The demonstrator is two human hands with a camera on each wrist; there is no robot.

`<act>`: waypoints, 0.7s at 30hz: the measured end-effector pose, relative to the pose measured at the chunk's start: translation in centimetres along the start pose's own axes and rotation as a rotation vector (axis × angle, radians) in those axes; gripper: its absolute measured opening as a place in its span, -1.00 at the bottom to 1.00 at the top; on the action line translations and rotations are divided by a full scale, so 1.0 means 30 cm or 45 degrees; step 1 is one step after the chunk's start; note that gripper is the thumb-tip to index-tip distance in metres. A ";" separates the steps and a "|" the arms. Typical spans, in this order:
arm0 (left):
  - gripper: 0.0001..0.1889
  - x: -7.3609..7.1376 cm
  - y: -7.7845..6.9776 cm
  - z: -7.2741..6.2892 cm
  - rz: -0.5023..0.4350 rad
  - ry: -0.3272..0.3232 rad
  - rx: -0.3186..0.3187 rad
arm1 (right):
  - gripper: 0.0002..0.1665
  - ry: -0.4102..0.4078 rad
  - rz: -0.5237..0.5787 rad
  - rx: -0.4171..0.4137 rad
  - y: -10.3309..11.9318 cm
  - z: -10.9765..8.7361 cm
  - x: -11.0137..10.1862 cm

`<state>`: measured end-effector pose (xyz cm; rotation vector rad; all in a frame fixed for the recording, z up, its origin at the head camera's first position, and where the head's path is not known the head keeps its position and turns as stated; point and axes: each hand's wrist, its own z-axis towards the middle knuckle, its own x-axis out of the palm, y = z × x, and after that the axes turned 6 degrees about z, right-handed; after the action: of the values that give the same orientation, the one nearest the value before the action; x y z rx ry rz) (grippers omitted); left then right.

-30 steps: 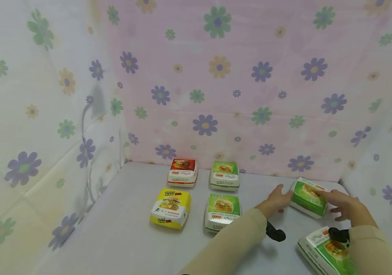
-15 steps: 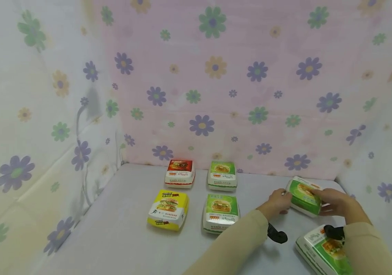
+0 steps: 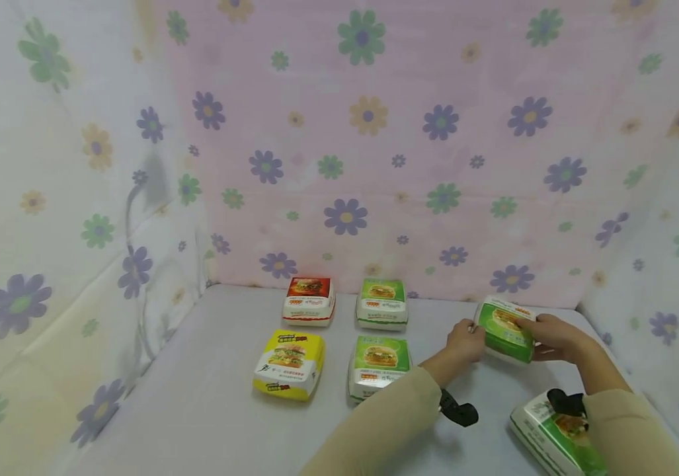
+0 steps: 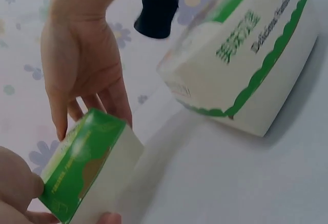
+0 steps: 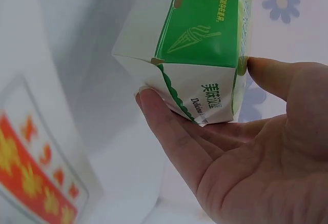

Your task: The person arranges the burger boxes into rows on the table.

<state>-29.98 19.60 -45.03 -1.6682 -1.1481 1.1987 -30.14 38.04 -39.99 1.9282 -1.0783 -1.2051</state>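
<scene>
In the head view, a green and white burger box is held between both hands at the right back of the table. My left hand grips its left end. At its right end is my right hand, the thumb on the top edge and the fingers against the side and underneath, as the right wrist view shows of this box. The box looks tilted and a little off the table, with a shadow beside it. Another green burger box lies under the right forearm, partly hidden by the sleeve.
Left of the hands stand two green burger boxes, one behind the other; the left sleeve partly covers the front one. Beside them are a red burger box and a yellow one. Flowered cloth walls enclose the table.
Both hands have closed in on the box at the right back, and it has moved left with them. The left fingers have gone from spread to curled. The camera view has shifted slightly.
</scene>
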 end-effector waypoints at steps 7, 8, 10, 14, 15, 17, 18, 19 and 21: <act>-0.61 -0.081 0.033 -0.033 -0.155 -0.064 0.058 | -0.41 0.009 -0.034 -0.069 0.045 0.012 0.087; -0.61 -0.090 0.039 -0.038 -0.160 -0.070 0.056 | -0.42 0.012 -0.038 -0.070 0.050 0.014 0.098; -0.59 -0.104 0.055 -0.048 -0.164 -0.075 0.043 | -0.42 0.023 -0.045 -0.062 0.058 0.019 0.121; -0.58 -0.120 0.094 -0.062 -0.163 -0.062 0.020 | -0.39 0.051 -0.072 -0.035 0.063 0.024 0.155; -0.58 -0.122 0.103 -0.062 -0.163 -0.050 0.012 | -0.36 0.060 -0.076 -0.027 0.063 0.025 0.160; -0.58 -0.123 0.117 -0.060 -0.168 -0.023 -0.011 | -0.31 0.076 -0.093 -0.015 0.060 0.025 0.167; -0.58 -0.123 0.123 -0.057 -0.168 -0.012 -0.023 | -0.28 0.083 -0.099 -0.008 0.058 0.026 0.168; -0.57 -0.123 0.128 -0.054 -0.165 -0.001 -0.034 | -0.26 0.088 -0.108 -0.004 0.055 0.026 0.169; -0.57 -0.124 0.136 -0.046 -0.150 0.016 -0.056 | -0.22 0.092 -0.127 0.008 0.053 0.025 0.168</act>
<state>-28.28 14.74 -47.44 -1.6151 -1.2548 1.0950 -30.03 32.80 -41.08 2.0355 -0.9601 -1.1763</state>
